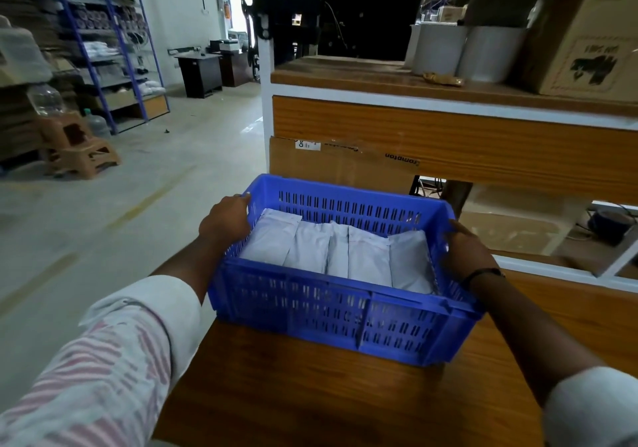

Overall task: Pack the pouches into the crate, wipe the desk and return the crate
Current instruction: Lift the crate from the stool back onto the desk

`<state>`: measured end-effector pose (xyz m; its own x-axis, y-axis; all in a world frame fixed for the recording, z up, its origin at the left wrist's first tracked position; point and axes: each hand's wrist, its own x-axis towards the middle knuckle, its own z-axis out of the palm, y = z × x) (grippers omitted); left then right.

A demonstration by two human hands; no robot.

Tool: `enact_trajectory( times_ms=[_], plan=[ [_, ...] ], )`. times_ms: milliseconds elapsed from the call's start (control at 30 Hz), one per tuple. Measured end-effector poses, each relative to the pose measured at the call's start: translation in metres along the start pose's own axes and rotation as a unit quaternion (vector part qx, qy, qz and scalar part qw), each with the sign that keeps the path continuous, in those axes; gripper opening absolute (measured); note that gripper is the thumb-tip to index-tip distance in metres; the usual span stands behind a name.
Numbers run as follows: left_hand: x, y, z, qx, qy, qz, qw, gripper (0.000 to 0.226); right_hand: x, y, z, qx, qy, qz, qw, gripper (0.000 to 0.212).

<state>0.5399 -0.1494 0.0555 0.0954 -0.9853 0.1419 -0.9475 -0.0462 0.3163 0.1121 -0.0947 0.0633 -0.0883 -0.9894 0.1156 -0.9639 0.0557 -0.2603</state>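
Left fingers (245,198) curl over the crate's left end rim, and the left hand (226,220) grips there. Right hand (466,253) clamps the right end wall with the thumb on the rim. It's blurred, so depth of wrap is unclear.

Blue crate (345,308) is at the desk's (310,395) far-left corner, left end past the left edge. Resting or lifted: can't tell. Five white pouches (348,255) stand loose in a row inside.

Risks:
- Weak right grip: crate tips off the left edge to the floor.
- Any tilt: pouches slide and shift the load.
- Pushing forward: far wall hits the cardboard carton (341,163) under the shelf.
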Motion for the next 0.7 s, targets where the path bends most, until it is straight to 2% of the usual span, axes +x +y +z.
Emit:
enact_trajectory(
  times_ms=[200,400,700],
  plan=[
    [0.002,0.003,0.002,0.006,-0.006,-0.010,1.000,0.059,-0.002,0.002,-0.002,0.007,-0.005,0.008,1.000,0.020],
    [0.004,0.013,0.007,0.047,-0.018,0.025,0.998,0.067,-0.006,0.016,-0.006,0.014,0.006,0.012,1.000,0.022],
    [0.009,0.013,0.014,0.066,-0.022,0.010,0.998,0.071,-0.002,0.012,-0.004,-0.001,-0.010,0.034,0.999,0.023]
  ],
)
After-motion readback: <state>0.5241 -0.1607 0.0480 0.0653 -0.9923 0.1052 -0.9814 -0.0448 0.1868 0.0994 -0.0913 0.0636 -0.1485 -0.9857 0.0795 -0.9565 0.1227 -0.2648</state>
